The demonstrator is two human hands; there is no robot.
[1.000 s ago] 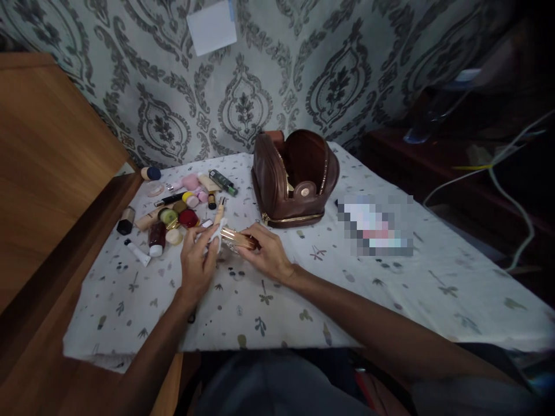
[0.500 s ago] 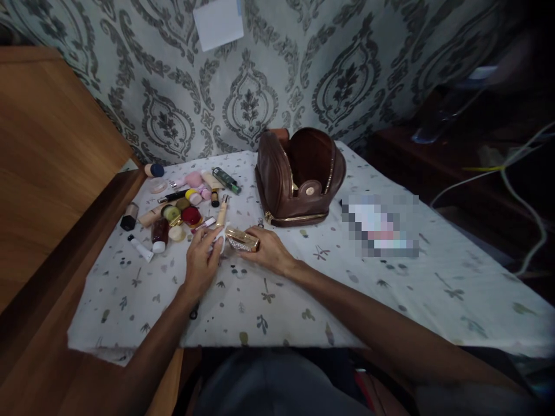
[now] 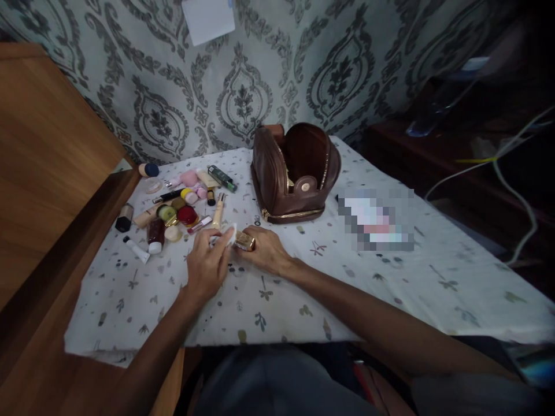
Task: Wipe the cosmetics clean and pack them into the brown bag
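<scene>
My right hand (image 3: 264, 249) grips a small shiny gold box-shaped item (image 3: 245, 241), perhaps a cosmetic case; its exact kind does not show. Between the fingers of my left hand (image 3: 208, 260) is a crumpled white wipe (image 3: 231, 236), pressed against the left end of the gold item. Just beyond my left hand lies a slim beige tube (image 3: 219, 211). A lip gloss tube (image 3: 200, 224) rests to its left. Behind my right hand stands a brown leather bag (image 3: 284, 199), unzipped with its top gaping.
Many cosmetics crowd the table's left side, among them a dark red bottle (image 3: 155, 233), a red round jar (image 3: 188, 216), a white tube (image 3: 136, 249) and a green tube (image 3: 222, 178). A blurred-out flat object (image 3: 376, 221) lies right. A wooden panel (image 3: 52, 127) borders the left.
My left hand has moved the wipe rightward onto the gold item, covering more of its left end. My right hand still holds the item. The view has shifted slightly.
</scene>
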